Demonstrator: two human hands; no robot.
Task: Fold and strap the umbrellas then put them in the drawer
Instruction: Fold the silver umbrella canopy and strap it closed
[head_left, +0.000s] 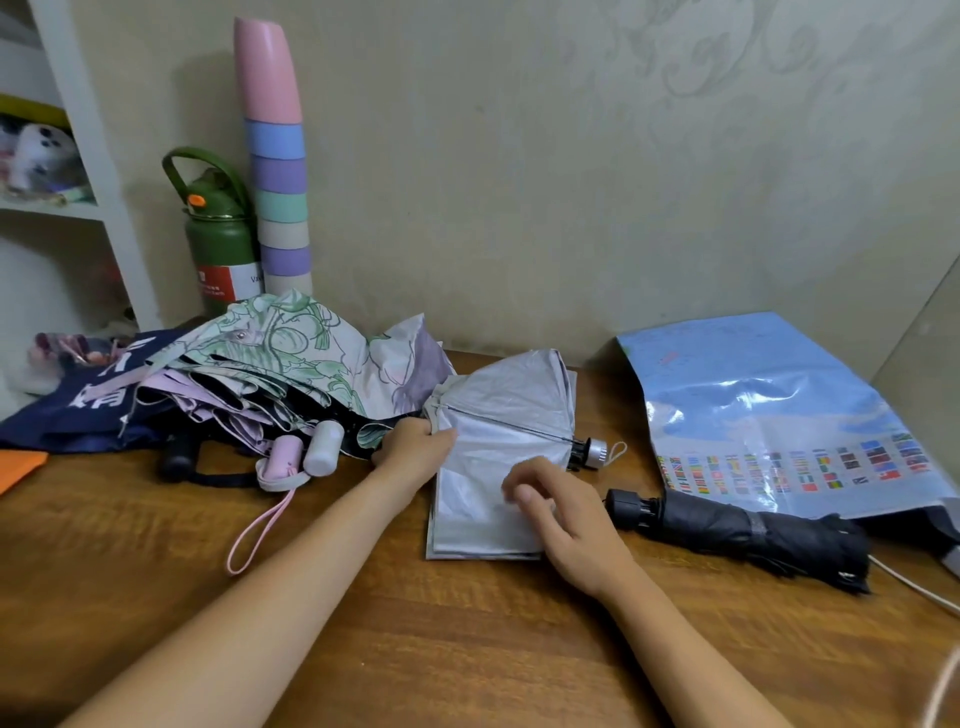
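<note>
A silver umbrella (498, 415) lies half collapsed on the wooden table, its canopy panels spread flat and its silver handle (592, 451) pointing right. My left hand (415, 446) grips the canopy's left edge near the rib tips. My right hand (561, 514) rests on the flattened panels with its fingers loosely bent, blurred. A black umbrella (743, 530) lies folded and strapped to the right. At the left, several unfolded umbrellas are piled up: a floral one (291, 343), a pink one (283, 460) with a wrist loop, and a dark blue one (83, 405).
A green bottle (221, 234) and a tall stack of pastel cups (278, 171) stand by the wall. A glossy map sheet (769, 405) leans at the right. White shelves (78, 156) stand at the far left. A cable (914, 587) runs along the right edge.
</note>
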